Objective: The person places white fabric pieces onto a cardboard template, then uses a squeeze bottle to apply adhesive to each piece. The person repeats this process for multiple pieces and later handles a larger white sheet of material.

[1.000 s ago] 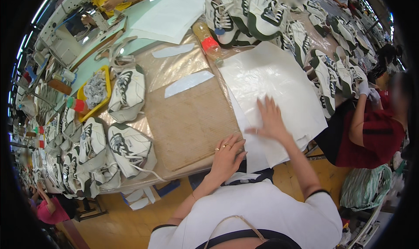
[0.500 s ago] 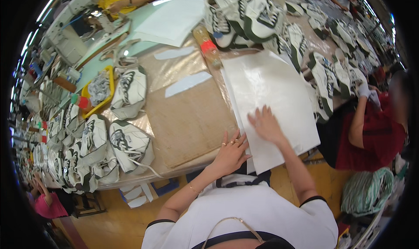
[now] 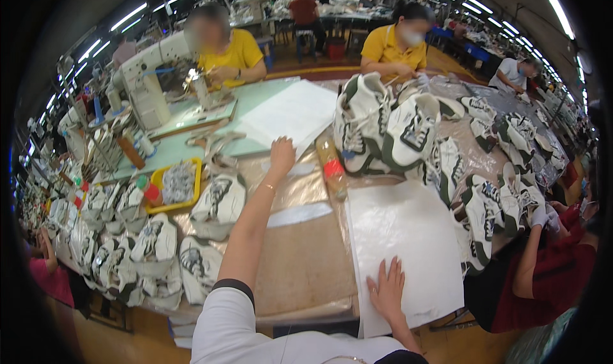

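My left arm reaches far across the table. My left hand [image 3: 283, 155] is at the near corner of a stack of white sheets [image 3: 297, 108], its fingers bent and closed on the sheet edge. My right hand [image 3: 387, 292] lies flat, fingers spread, on a large white sheet [image 3: 408, 230] near the front edge. Between the two lies a brown board [image 3: 306, 262], with pale cut strips [image 3: 300, 214] at its far side. A bottle with a red label [image 3: 332, 167] lies beside the near white sheet's far left corner.
White and dark green shoes stand in a pile [image 3: 364, 124] beyond the near sheet and in rows at left [image 3: 153, 242]. A yellow basket [image 3: 199, 184] and a sewing machine [image 3: 143, 83] are at left. Co-workers in yellow [image 3: 242, 60] sit opposite; one in dark red [image 3: 555, 268] works at right.
My left hand has moved from the near sheet's left edge far forward to the other white stack. My right hand stays on the near sheet. The view has tilted up.
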`<state>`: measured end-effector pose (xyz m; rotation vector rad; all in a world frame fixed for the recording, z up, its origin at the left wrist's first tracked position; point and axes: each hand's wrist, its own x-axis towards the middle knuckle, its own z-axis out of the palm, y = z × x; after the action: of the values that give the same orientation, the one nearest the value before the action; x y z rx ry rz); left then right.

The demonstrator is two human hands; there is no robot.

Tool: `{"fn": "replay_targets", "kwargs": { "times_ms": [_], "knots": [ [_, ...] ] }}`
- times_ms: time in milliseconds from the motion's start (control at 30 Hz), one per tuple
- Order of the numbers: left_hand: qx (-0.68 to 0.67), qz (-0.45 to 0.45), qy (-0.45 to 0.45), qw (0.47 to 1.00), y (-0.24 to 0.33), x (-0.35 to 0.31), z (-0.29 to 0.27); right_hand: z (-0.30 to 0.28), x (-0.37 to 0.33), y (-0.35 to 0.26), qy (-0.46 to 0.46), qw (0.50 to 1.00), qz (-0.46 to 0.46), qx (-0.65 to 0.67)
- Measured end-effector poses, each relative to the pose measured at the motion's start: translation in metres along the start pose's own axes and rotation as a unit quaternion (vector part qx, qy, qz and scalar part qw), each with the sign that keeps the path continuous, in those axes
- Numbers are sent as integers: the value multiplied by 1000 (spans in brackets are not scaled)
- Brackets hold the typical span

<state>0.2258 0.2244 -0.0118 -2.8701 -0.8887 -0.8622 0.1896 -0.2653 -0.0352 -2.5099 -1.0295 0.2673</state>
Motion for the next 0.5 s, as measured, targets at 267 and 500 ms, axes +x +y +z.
{"fn": "replay_targets", "kwargs": {
  "times_ms": [267,500],
  "knots": [
    [-21,42,-84,995,-46,32,41,0,1,2,-40,999,4,-28],
    [-254,-135,16,958,-76,103,-19,-6,2,6,-54,998,-19,-6]
  ]
}}
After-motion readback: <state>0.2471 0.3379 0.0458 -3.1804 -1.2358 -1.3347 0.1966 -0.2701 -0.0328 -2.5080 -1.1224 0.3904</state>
